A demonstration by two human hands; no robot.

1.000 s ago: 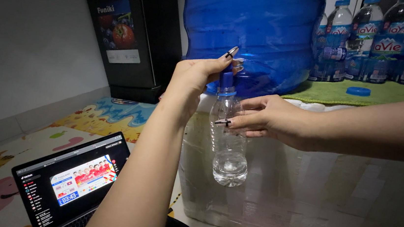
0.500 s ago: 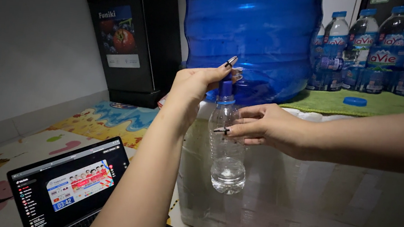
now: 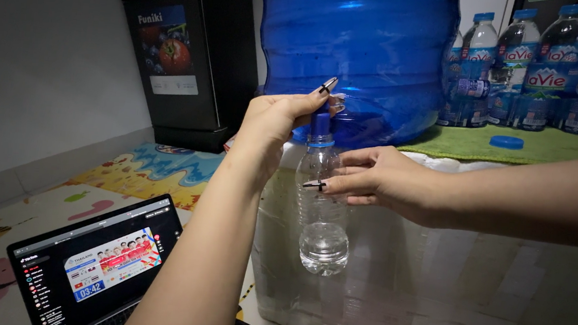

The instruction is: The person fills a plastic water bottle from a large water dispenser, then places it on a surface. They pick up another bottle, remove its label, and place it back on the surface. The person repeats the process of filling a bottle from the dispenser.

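Room: grey wall at left, black refrigerator door [image 3: 181, 39] with a fruit poster behind, colourful cartoon-printed play mat [image 3: 139, 173] on the floor.

Item 1: large translucent blue plastic water jug [image 3: 356, 49], standing on a stack of shrink-wrapped bottle packs [image 3: 445, 298].

Item 2: small clear plastic bottle [image 3: 320, 201] with a blue neck, upright, held in the air just under the jug's lower edge; a little water sits at its bottom.

Item 3: right hand [image 3: 386, 182], fingers wrapped around the bottle's middle, grasping it.

Item 4: left hand [image 3: 275, 122], raised, fingertips pressed on the jug's spout right above the bottle mouth; whether it pinches anything cannot be told.

Item 5: open black laptop [image 3: 92, 260] with lit screen, on the mat at lower left.

Item 6: row of blue-capped, labelled water bottles [image 3: 524, 65] on a green cloth [image 3: 559, 142]; a loose blue cap [image 3: 506, 142] lies there.
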